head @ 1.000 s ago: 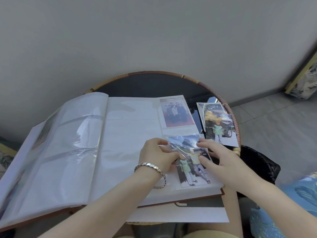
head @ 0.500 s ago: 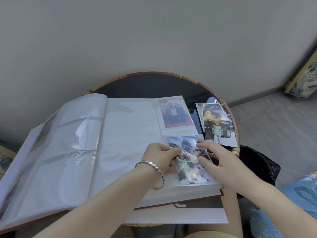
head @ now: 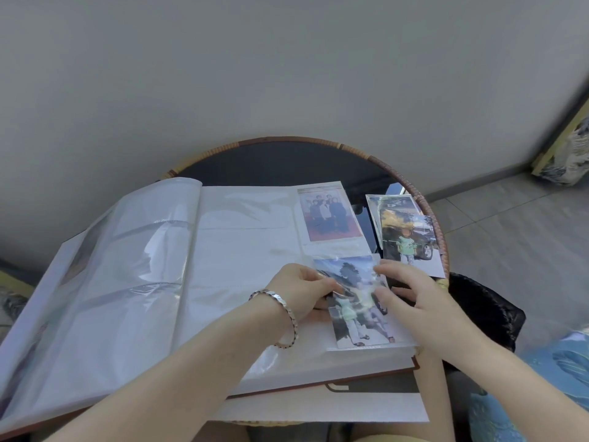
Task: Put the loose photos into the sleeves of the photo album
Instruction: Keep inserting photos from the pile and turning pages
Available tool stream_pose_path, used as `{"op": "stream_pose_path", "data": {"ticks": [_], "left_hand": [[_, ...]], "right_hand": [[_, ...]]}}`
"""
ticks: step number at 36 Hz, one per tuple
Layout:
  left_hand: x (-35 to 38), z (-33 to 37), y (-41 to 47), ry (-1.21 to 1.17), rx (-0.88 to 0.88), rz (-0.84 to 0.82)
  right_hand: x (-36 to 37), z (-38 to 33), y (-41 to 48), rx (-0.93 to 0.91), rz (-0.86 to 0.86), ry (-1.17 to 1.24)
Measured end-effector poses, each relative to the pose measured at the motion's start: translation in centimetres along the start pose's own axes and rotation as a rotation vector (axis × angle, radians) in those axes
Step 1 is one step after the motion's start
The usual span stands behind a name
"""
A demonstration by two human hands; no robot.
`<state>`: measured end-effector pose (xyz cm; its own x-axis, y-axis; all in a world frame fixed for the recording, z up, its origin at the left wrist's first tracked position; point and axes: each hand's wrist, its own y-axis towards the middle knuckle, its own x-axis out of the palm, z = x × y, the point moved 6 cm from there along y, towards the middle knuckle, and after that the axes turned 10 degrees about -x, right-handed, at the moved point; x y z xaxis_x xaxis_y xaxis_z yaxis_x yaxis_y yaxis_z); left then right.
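Observation:
The photo album (head: 242, 260) lies open on a round table. A group photo (head: 328, 213) sits in the top right sleeve. Below it, a photo of two people (head: 357, 301) lies partly inside the lower right sleeve. My left hand (head: 299, 290), with a bracelet on the wrist, pinches the clear sleeve film and the photo's left edge. The fingertips of my right hand (head: 411, 291) rest on the photo's right edge. Loose photos (head: 406, 237) lie stacked on the table to the right of the album.
The round table has a wicker rim (head: 424, 202) and a dark top. A grey wall stands close behind it. A black bag (head: 484, 311) hangs off the right side. White paper (head: 318, 406) lies under the album's near edge. Tiled floor at right.
Both hands stay on the photo of two people in the lower right sleeve. My left fingers have shifted slightly along its left edge, and the photo sits a little deeper in the sleeve.

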<state>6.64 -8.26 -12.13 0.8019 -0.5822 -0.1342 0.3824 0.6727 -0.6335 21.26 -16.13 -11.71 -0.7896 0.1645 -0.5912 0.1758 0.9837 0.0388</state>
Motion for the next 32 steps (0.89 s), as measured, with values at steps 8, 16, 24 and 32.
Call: {"op": "stream_pose_path", "data": {"ticks": [8,16,24,32], "left_hand": [[-0.3,0.0,-0.8,-0.262,-0.006,-0.051],[-4.8,1.9,-2.5,0.061,0.202,0.305],[-8.3,3.8,-1.1,-0.017,0.097,0.289],[-9.8,1.8,-0.7,0.173,0.185,0.453]], "right_hand": [[-1.8,-0.3,1.1,0.254,0.063,0.370],[-0.6,-5.5,1.5,0.059,-0.087,0.459],[5.2,-9.0,0.7,-0.209,-0.380,0.171],[-1.8,-0.7,5.5,-0.109,-0.096,-0.539]]}}
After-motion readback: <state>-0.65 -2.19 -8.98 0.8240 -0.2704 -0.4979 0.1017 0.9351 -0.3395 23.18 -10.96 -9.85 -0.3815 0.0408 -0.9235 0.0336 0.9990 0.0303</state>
